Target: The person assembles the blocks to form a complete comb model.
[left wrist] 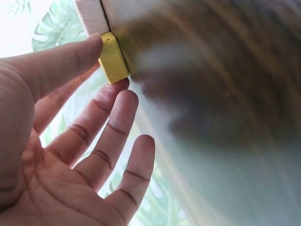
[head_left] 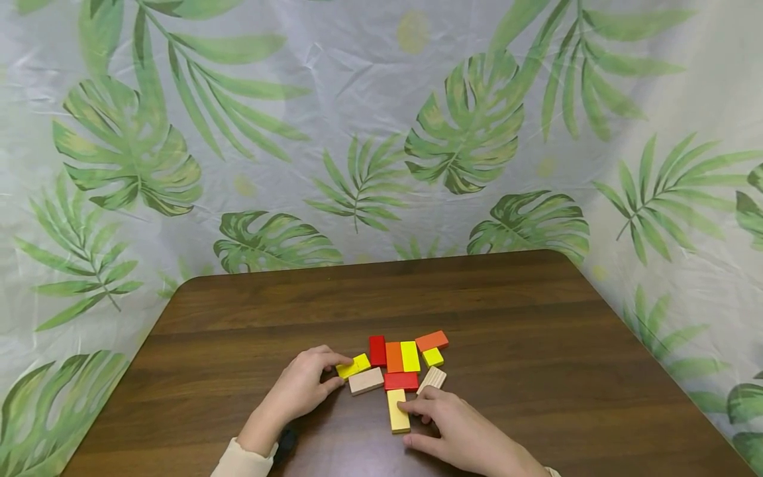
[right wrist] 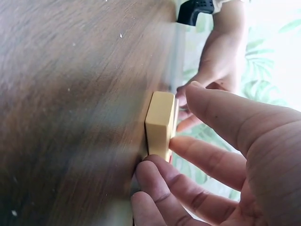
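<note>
At the left end of a flat block arrangement, my left hand [head_left: 303,383] pinches a small yellow block [left wrist: 113,59] between thumb and fingertips. Another yellow piece [head_left: 361,362] touches it, and a pale pink wooden block [head_left: 366,381] lies just in front. My right hand [head_left: 461,424] rests its index fingertip on a pale yellow block [head_left: 398,419], which lies flat and points toward me. The right thumb is apart from that block, near its closest corner. Above the pale yellow block lies a red block [head_left: 401,381] set crosswise.
Upright red [head_left: 377,351], orange [head_left: 394,358] and bright yellow [head_left: 410,356] blocks stand side by side in the arrangement. To their right lie an orange-red block [head_left: 432,341], a small yellow block [head_left: 433,358] and a striped wooden block [head_left: 432,380]. A leaf-patterned sheet [head_left: 369,99] hangs behind the brown table [head_left: 238,318].
</note>
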